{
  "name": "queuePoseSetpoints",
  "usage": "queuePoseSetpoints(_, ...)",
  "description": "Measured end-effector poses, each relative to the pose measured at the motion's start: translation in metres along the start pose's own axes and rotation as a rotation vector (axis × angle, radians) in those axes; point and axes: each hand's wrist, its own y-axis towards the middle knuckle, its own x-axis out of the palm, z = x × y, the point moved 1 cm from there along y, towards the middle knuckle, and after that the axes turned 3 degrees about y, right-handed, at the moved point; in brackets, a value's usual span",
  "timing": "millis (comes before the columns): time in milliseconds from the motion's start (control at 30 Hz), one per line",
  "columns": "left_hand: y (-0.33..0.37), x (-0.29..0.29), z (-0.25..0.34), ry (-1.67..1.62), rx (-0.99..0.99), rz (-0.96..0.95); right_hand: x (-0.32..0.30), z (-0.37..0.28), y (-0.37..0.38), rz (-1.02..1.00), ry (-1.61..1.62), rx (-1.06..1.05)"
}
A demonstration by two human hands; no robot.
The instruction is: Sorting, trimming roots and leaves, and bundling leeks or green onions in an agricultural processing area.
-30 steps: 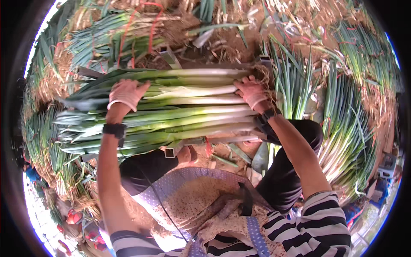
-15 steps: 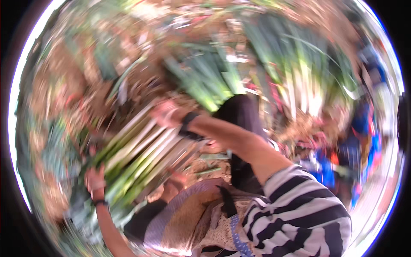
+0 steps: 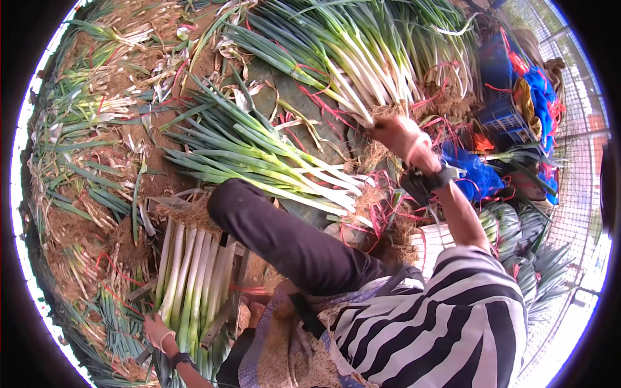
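A row of long green onions (image 3: 197, 278) with white stems lies in a metal frame (image 3: 217, 326) at lower left, roots toward the far end. My left hand (image 3: 160, 334) is at the outer side of this row, beside its green part, fingers extended against it. A red string (image 3: 123, 275) runs close to those fingers. Farther right, my right hand (image 3: 404, 140) reaches to the root ends of a large pile of green onions (image 3: 372, 61). Its fingers are bent and pressed together; what they hold, if anything, is hidden. A smaller spread of green onions (image 3: 278, 152) lies between.
Red strings (image 3: 381, 213) tangle near the roots. At right stand a blue crate (image 3: 508, 123) and blue plastic (image 3: 469, 171). Tied bundles (image 3: 511, 226) lie below them. Trimmed leaves (image 3: 110, 171) litter the soil at left. My bent knee (image 3: 236, 200) sits between the onions.
My right hand has moved from the white stems in the frame to the root ends of the far pile. The view has turned; my left hand stays beside the framed onions.
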Motion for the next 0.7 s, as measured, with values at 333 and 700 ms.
queuePoseSetpoints(333, -0.064, -0.107, 0.195, -0.91, 0.087, -0.115, 0.154, 0.16, 0.074, 0.254, 0.266, 0.402)
queuePoseSetpoints(700, -0.183, -0.149, 0.253, -1.018, 0.184, -0.63, 0.196, 0.158, 0.171, 0.159, -0.122, 0.473)
